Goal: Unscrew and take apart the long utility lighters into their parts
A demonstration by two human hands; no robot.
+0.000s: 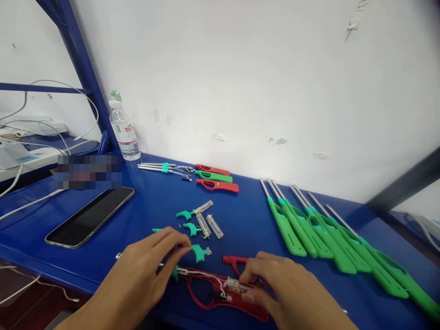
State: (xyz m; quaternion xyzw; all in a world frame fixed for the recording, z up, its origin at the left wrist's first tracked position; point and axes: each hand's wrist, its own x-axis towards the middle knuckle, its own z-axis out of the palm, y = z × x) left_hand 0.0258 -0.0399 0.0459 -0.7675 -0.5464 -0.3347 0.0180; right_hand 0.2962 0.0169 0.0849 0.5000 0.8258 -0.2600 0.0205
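My left hand (pixel 156 261) has its thumb and fingers closed together, with a turquoise trigger (pixel 199 253) at their tips. Below that hand, a metal lighter tube with white wires (pixel 202 273) lies across an open red handle shell (pixel 202 302). A clear fuel tank (pixel 235 285) is pinched between the thumb and fingers of my right hand (pixel 271 284), over the wide end of that shell. Behind the right hand's fingers, a second red handle piece (pixel 233 261) is partly hidden. A small black part (pixel 222 295) on the wires rests against the shell.
Farther back lie loose triggers (pixel 192 229), clear tanks (pixel 215 227), wired tubes (pixel 158 168) and handle pieces (pixel 218 185). Several green lighters (pixel 319 229) line the right side. A phone (pixel 91 217) and a water bottle (pixel 124 133) stand left; a white wall (pixel 257 82) closes the back.
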